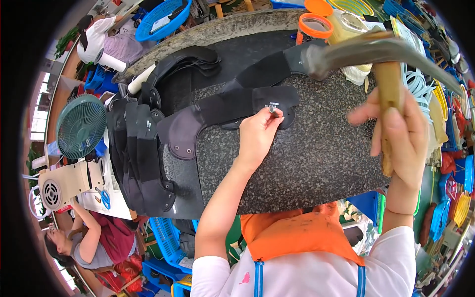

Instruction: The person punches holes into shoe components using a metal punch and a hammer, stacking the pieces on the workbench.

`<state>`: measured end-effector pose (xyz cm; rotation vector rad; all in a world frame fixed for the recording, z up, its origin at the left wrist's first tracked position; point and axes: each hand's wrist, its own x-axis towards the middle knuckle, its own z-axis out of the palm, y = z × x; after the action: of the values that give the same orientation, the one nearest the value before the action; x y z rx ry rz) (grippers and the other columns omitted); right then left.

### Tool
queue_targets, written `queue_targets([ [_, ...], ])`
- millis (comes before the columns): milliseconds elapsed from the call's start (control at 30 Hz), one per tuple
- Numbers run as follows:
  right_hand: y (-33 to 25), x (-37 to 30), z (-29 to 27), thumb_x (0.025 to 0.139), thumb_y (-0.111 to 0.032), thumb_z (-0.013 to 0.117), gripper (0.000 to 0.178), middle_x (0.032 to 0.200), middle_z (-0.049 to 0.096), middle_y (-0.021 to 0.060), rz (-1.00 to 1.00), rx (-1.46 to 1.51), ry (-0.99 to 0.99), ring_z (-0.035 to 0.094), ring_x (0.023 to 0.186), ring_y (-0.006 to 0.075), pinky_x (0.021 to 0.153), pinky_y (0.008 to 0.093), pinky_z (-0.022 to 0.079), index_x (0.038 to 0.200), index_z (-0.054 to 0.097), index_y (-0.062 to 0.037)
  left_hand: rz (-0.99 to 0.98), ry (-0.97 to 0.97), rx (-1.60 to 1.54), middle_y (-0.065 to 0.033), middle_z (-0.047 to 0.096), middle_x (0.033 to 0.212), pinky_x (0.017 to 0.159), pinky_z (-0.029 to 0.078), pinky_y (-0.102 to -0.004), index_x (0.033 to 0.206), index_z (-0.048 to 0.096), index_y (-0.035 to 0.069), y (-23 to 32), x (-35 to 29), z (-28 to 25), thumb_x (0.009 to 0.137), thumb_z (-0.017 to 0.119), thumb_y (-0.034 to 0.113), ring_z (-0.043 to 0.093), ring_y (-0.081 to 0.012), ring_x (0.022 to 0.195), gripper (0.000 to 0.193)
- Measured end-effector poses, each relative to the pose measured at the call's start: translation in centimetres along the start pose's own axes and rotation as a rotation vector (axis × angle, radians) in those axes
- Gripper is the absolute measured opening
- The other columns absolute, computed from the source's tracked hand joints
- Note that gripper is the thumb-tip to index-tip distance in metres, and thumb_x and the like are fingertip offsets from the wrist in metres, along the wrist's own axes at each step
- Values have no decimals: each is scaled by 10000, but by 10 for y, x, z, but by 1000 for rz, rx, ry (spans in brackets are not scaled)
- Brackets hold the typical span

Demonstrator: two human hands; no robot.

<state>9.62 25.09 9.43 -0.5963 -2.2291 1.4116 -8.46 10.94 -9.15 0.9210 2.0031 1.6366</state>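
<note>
My left hand (255, 139) pinches a short metal punch (273, 113) upright. The punch stands over the end of a black shoe upper piece (217, 110), near some small white printing, and its lower tip is hidden by my fingers. Raised at the right, my right hand (408, 136) is wrapped round the wooden handle of a hammer (387, 89). The long curved steel head is smeared by motion. A second black upper piece (262, 72) lies just behind the first. Both rest on a speckled stone slab (307, 168).
Several similar black pieces lie stacked (143, 148) at the left, with more in a bundle (183, 64) behind. An orange-rimmed jar (315, 27) stands at the back. A green fan (81, 126) and a sewing machine (67, 185) are at left, where two other people sit.
</note>
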Motion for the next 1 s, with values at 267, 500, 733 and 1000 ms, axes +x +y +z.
queue_targets([
  [267, 47, 10, 26, 953, -323, 603, 318, 592, 586, 207, -170, -824, -421, 622, 566, 401, 506, 485, 495, 964, 494, -24, 22, 13, 167, -65, 721, 894, 712, 567, -262, 1024, 655, -2, -7, 8, -3, 933, 646, 45, 688, -103, 832, 102],
  [500, 121, -7, 49, 958, -308, 590, 316, 644, 623, 203, -38, -740, -351, 632, 612, 423, 565, 512, 493, 1083, 492, -35, -165, -5, -87, -41, 702, 955, 742, 569, -246, 1029, 645, 19, 6, 21, 1, 958, 612, 49, 669, -93, 882, 83],
  [733, 112, 6, 29, 953, -342, 599, 304, 641, 618, 196, -65, -701, -357, 642, 613, 406, 562, 502, 509, 960, 496, -56, -164, -25, -108, -71, 732, 960, 758, 538, -227, 1020, 651, 7, -5, 29, 13, 944, 644, 56, 669, -78, 857, 91],
  [1000, 12, 11, -10, 939, -193, 626, 268, 769, 551, 115, 1, -111, 85, 571, 647, 165, 578, 294, 449, 1118, 567, -3, 101, -48, 145, -56, 727, 815, 695, 522, -255, 943, 689, 0, -2, 27, 12, 913, 671, 45, 678, -79, 787, 57],
])
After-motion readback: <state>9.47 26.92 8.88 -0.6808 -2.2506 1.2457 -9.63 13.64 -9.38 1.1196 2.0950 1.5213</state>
